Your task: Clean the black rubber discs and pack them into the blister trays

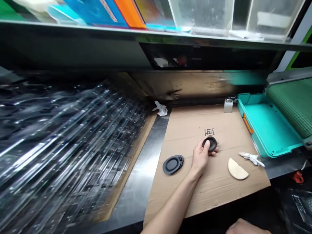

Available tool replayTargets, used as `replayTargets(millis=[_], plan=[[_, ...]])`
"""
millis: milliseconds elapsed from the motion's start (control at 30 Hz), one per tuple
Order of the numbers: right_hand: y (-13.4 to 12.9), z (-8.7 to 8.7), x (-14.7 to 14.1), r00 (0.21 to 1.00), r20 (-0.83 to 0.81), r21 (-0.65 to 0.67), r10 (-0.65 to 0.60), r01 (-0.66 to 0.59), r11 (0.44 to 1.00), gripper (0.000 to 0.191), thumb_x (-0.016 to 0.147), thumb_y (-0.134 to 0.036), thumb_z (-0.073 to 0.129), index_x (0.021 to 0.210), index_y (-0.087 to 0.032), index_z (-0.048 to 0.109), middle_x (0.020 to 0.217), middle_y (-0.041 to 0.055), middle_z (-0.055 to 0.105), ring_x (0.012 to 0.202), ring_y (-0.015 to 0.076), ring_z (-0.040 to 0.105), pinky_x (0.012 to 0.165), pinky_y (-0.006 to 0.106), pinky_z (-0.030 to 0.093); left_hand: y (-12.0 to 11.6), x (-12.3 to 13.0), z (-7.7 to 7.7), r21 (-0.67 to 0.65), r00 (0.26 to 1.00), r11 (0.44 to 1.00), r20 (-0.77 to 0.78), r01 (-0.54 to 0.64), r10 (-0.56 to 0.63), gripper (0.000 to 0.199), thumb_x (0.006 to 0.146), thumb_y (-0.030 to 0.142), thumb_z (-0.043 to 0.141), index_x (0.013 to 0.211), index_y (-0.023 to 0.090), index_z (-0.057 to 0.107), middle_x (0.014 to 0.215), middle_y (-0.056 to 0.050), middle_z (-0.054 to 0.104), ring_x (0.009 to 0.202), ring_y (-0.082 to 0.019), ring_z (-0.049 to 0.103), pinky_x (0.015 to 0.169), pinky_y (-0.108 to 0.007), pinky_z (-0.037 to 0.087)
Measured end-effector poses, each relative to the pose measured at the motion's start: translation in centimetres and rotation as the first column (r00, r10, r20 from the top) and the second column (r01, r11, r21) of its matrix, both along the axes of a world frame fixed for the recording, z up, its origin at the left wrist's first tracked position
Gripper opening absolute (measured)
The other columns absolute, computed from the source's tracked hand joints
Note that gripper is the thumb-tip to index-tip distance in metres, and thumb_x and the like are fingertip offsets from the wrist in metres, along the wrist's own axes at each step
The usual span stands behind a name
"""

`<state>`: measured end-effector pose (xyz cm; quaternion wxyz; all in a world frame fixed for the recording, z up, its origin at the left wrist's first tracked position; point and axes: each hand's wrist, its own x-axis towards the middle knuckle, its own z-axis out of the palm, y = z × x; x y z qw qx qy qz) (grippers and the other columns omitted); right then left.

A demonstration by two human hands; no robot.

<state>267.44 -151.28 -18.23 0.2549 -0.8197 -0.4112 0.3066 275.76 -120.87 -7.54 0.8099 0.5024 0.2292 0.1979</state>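
My left hand point(201, 154) is closed on a small round black dish-like part point(212, 144), thumb on its inner face and fingers beneath it, just above the cardboard sheet point(181, 193). To its left lies a fanned stack of several dark grey oval rings or discs point(172, 164) with recessed centres. On the right are a cream half-round pad point(237, 169) and a crumpled white cloth or tissue point(252, 158). Only the back of my right hand point(247, 227) shows at the bottom edge; its fingers are out of sight.
Clear plastic trays point(73, 139) are stacked on the left, blurred. A small bottle with a metal top point(228, 105) stands at the back beside a turquoise tray point(273, 126). A green belt point(292, 100) runs at right. White tissue point(161, 109) lies behind. A shelf edge point(109, 31) crosses above.
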Motion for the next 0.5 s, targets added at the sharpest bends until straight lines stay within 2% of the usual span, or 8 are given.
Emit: replayTargets(millis=[67, 100, 167, 200, 267, 367, 433, 500], plan=[[-0.4, 4.1, 1.8, 0.992, 0.122, 0.092, -0.029, 0.018, 0.996, 0.021, 0.09, -0.05, 0.064, 0.102, -0.039, 0.077, 0.091, 0.0029, 0.07, 0.081, 0.0228, 0.069, 0.074, 0.034, 0.056, 0.5, 1.1, 0.6, -0.163, 0.997, 0.983, 0.006, 0.079, -0.079, 0.04, 0.092, 0.031, 0.062, 0.126, 0.013, 0.055, 0.102, -0.017, 0.075, 0.078, -0.023, 0.075, 0.059, -0.025, 0.058], [0.0, 6.3, 3.0, 0.967, 0.23, 0.146, -0.106, 0.074, 0.987, 0.026, 0.095, -0.046, 0.057, 0.112, -0.038, 0.075, 0.098, 0.0054, 0.07, 0.087, 0.0242, 0.068, 0.081, 0.038, 0.056, 0.8, 1.8, 0.9, -0.225, 0.992, 0.966, 0.018, 0.125, -0.124, 0.033, 0.093, 0.027, 0.06, 0.122, 0.011, 0.056, 0.103, -0.019, 0.074, 0.079, -0.023, 0.076, 0.061, -0.026, 0.059], [1.7, 9.8, 5.5, 0.83, 0.477, 0.232, -0.29, 0.2, 0.952, 0.036, 0.1, -0.037, 0.05, 0.133, -0.032, 0.064, 0.114, 0.0111, 0.067, 0.101, 0.0276, 0.065, 0.095, 0.046, 0.052, 1.5, 3.2, 1.3, -0.316, 0.984, 0.932, 0.05, 0.177, -0.17, 0.026, 0.095, 0.02, 0.053, 0.118, 0.008, 0.059, 0.106, -0.022, 0.073, 0.083, -0.024, 0.076, 0.063, -0.026, 0.06], [2.9, 11.0, 6.6, 0.766, 0.571, 0.236, -0.295, 0.192, 0.953, 0.04, 0.099, -0.037, 0.052, 0.139, -0.031, 0.058, 0.121, 0.0126, 0.064, 0.107, 0.0293, 0.062, 0.099, 0.049, 0.049, 1.8, 3.9, 1.4, -0.355, 0.985, 0.919, 0.059, 0.172, -0.162, 0.026, 0.096, 0.018, 0.05, 0.118, 0.006, 0.058, 0.108, -0.023, 0.072, 0.085, -0.024, 0.076, 0.065, -0.026, 0.061], [5.8, 12.0, 8.7, 0.681, 0.687, 0.217, -0.254, 0.141, 0.966, 0.042, 0.097, -0.034, 0.056, 0.139, -0.027, 0.057, 0.125, 0.0135, 0.061, 0.113, 0.0316, 0.057, 0.099, 0.05, 0.049, 2.4, 4.7, 1.4, -0.431, 0.989, 0.89, 0.074, 0.146, -0.127, 0.031, 0.097, 0.015, 0.045, 0.123, 0.005, 0.057, 0.114, -0.024, 0.07, 0.093, -0.024, 0.075, 0.071, -0.028, 0.062], [10.4, 11.6, 11.4, 0.651, 0.731, 0.17, -0.202, 0.113, 0.979, 0.037, 0.098, -0.026, 0.052, 0.134, -0.024, 0.059, 0.117, 0.0133, 0.061, 0.107, 0.0297, 0.056, 0.091, 0.044, 0.052, 3.3, 4.7, 1.1, -0.474, 0.983, 0.864, 0.14, 0.168, -0.115, 0.037, 0.095, 0.015, 0.044, 0.129, 0.005, 0.054, 0.126, -0.024, 0.066, 0.104, -0.025, 0.072, 0.081, -0.032, 0.062], [13.6, 11.5, 13.6, 0.648, 0.723, 0.204, -0.238, 0.129, 0.971, 0.039, 0.099, -0.023, 0.049, 0.137, -0.02, 0.056, 0.113, 0.0146, 0.061, 0.104, 0.0287, 0.057, 0.089, 0.041, 0.053, 3.8, 4.2, 1.1, -0.471, 0.977, 0.863, 0.182, 0.183, -0.108, 0.04, 0.093, 0.013, 0.045, 0.131, 0.006, 0.054, 0.13, -0.023, 0.064, 0.105, -0.025, 0.071, 0.081, -0.032, 0.062], [17.0, 12.0, 16.0, 0.636, 0.697, 0.311, -0.331, 0.148, 0.939, 0.043, 0.101, -0.026, 0.047, 0.142, -0.016, 0.052, 0.113, 0.0158, 0.061, 0.105, 0.0279, 0.057, 0.09, 0.04, 0.052, 4.2, 3.9, 1.2, -0.481, 0.975, 0.862, 0.211, 0.162, -0.065, 0.042, 0.09, 0.01, 0.045, 0.13, 0.007, 0.055, 0.128, -0.021, 0.066, 0.102, -0.024, 0.072, 0.081, -0.032, 0.062]])
